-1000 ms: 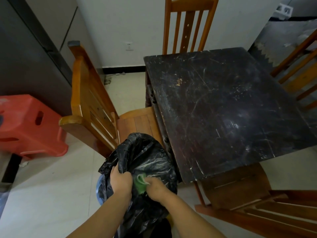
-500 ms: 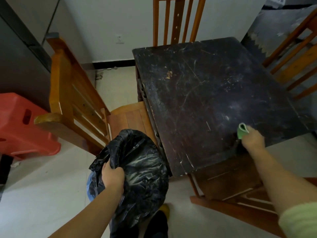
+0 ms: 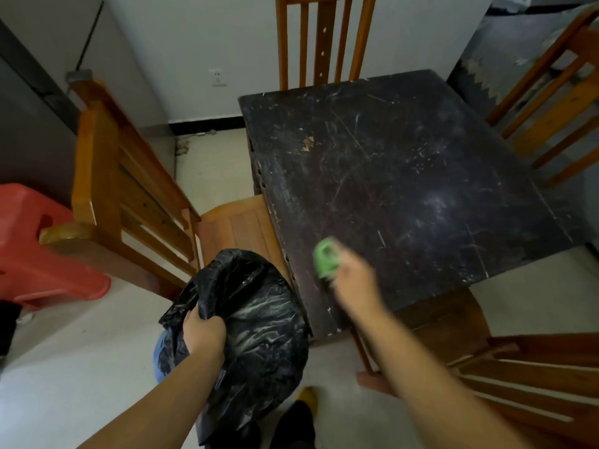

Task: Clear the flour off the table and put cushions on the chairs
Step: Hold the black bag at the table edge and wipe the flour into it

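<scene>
1. Head view: your right hand [image 3: 353, 280] grips a green cloth [image 3: 326, 263] at the near left corner of the table [image 3: 405, 176], blurred in motion.
2. Your left hand [image 3: 204, 332] clutches the rim of a black bag [image 3: 259, 319], held open just left of the right hand and below the table edge.
3. To do this sweep well, you should keep the cloth flat on the wood and draw it toward the bag, so whatever it carries drops over the edge into the opening, not onto the floor.
4. Hold the bag's mouth tight against the table edge, directly under the cloth.
5. Beyond your right hand the dark top is scratched, with only faint pale streaks; most flour looks cleared, though dust and scratches are hard to tell apart.
6. Bare wooden chairs stand on every side of the table, one [image 3: 136, 202] just beyond your left hand; no cushions are in view, so that part likely remains.
</scene>
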A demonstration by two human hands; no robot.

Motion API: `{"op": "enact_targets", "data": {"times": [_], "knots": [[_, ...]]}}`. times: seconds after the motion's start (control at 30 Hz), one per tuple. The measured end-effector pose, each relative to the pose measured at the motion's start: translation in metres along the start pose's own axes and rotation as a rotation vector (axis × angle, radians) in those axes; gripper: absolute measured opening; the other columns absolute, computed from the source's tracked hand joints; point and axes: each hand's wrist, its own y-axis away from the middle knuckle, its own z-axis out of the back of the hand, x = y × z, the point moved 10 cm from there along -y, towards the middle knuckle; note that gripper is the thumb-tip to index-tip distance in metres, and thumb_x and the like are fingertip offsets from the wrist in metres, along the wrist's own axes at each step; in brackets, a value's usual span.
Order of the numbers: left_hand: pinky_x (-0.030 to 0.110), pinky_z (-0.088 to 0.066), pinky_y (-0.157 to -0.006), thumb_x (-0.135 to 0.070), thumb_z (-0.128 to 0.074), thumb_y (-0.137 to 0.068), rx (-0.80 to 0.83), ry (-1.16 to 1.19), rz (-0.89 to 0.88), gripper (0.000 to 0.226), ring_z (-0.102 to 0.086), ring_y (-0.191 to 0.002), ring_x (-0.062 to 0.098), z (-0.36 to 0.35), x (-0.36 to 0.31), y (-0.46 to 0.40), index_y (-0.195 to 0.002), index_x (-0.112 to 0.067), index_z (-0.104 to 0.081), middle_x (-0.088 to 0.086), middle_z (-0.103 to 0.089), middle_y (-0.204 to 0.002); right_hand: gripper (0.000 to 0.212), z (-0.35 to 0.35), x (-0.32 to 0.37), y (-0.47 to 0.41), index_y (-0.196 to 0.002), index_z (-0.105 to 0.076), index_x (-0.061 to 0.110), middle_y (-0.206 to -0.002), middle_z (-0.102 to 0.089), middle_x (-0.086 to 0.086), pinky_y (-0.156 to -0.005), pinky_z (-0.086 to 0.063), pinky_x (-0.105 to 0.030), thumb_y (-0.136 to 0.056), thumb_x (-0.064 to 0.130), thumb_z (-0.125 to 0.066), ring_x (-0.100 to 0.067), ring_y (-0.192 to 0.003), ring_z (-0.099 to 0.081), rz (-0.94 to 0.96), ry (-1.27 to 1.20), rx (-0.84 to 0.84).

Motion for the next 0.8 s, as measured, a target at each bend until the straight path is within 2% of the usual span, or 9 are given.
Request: {"op": "enact_targets", "data": {"times": [0.1, 0.23, 0.3, 0.37, 0.5, 0.57, 0.63, 0.73, 0.8], "knots": [[0.057, -0.046, -0.091, 0.003, -0.039, -0.084, -0.008, -0.005, 0.018, 0.065, -0.05, -0.115, 0.047, 0.0, 0.005, -0.004, -0.144, -0.022, -0.037, 0.016, -0.045, -0.141, 0.035, 0.133, -0.048, -0.077, -0.121, -0.056, 0.003, -0.115, -0.061, -0.02, -0.087, -0.042, -0.035, -0.088, -0.003, -0.044, -0.035, -0.104, -0.057, -0.1, 0.247, -0.324], [0.055, -0.048, -0.088, 0.005, -0.038, -0.083, -0.022, 0.014, 0.029, 0.065, -0.051, -0.113, 0.045, 0.0, 0.004, -0.007, -0.142, -0.022, -0.039, 0.016, -0.046, -0.14, 0.024, 0.174, -0.135, -0.11, -0.109, -0.056, -0.006, -0.113, -0.056, -0.035, -0.091, -0.041, -0.045, -0.088, 0.002, -0.048, -0.047, -0.104, -0.053, -0.32, 0.521, -0.194], [0.055, -0.047, -0.09, 0.005, -0.038, -0.084, -0.03, 0.015, 0.033, 0.065, -0.05, -0.114, 0.045, 0.002, 0.001, -0.007, -0.142, -0.023, -0.04, 0.016, -0.047, -0.138, 0.028, 0.135, -0.126, -0.109, -0.111, -0.057, -0.01, -0.115, -0.055, -0.035, -0.098, -0.039, -0.047, -0.085, -0.004, -0.046, -0.046, -0.107, -0.052, -0.264, 0.559, -0.189], [0.054, -0.048, -0.089, 0.005, -0.038, -0.084, -0.036, 0.019, 0.043, 0.065, -0.051, -0.113, 0.044, 0.002, 0.0, -0.008, -0.142, -0.023, -0.04, 0.015, -0.047, -0.137, 0.041, 0.067, -0.101, -0.096, -0.127, -0.047, -0.008, -0.131, -0.048, -0.031, -0.108, -0.028, -0.043, -0.086, -0.008, -0.039, -0.041, -0.12, -0.046, -0.155, 0.543, -0.142], [0.041, -0.049, -0.069, 0.004, -0.039, -0.084, -0.03, 0.049, 0.068, 0.065, -0.055, -0.103, 0.041, -0.001, 0.001, -0.005, -0.143, -0.024, -0.038, 0.014, -0.045, -0.141, 0.069, -0.112, -0.023, 0.003, -0.146, -0.006, 0.023, -0.157, -0.004, -0.009, -0.118, -0.001, -0.044, -0.09, -0.009, -0.03, -0.031, -0.144, -0.004, 0.219, 0.591, 0.234], [0.037, -0.045, -0.067, 0.003, -0.039, -0.084, -0.033, 0.055, 0.056, 0.063, -0.055, -0.1, 0.04, -0.001, -0.001, -0.005, -0.142, -0.022, -0.041, 0.014, -0.045, -0.14, 0.072, -0.16, 0.001, 0.052, -0.147, -0.012, 0.026, -0.157, -0.001, -0.007, -0.118, -0.002, -0.038, -0.088, -0.009, -0.033, -0.029, -0.144, 0.002, 0.298, 0.377, 0.514], [0.043, -0.048, -0.073, 0.003, -0.039, -0.084, -0.032, 0.056, 0.057, 0.063, -0.054, -0.105, 0.042, 0.0, -0.002, -0.005, -0.142, -0.022, -0.041, 0.015, -0.045, -0.14, 0.061, -0.147, 0.021, 0.048, -0.146, -0.024, 0.024, -0.156, -0.015, -0.005, -0.113, -0.012, -0.025, -0.092, -0.003, -0.033, -0.021, -0.143, -0.013, 0.276, 0.096, 0.635], [0.048, -0.05, -0.082, 0.004, -0.039, -0.084, -0.016, 0.06, 0.066, 0.066, -0.053, -0.11, 0.042, 0.001, -0.001, -0.005, -0.143, -0.025, -0.038, 0.014, -0.044, -0.142, 0.055, -0.059, 0.028, -0.035, -0.139, -0.039, 0.01, -0.143, -0.043, -0.01, -0.107, -0.026, -0.018, -0.089, -0.011, -0.036, -0.021, -0.132, -0.04, 0.238, 0.002, 0.4], [0.047, -0.051, -0.083, 0.004, -0.038, -0.084, -0.016, 0.071, 0.061, 0.066, -0.054, -0.107, 0.04, 0.001, -0.001, -0.006, -0.143, -0.025, -0.039, 0.012, -0.043, -0.143, 0.054, 0.022, 0.002, -0.099, -0.136, -0.041, 0.001, -0.139, -0.045, -0.017, -0.112, -0.026, -0.028, -0.086, -0.017, -0.035, -0.029, -0.129, -0.043, 0.118, 0.052, 0.126]]}}
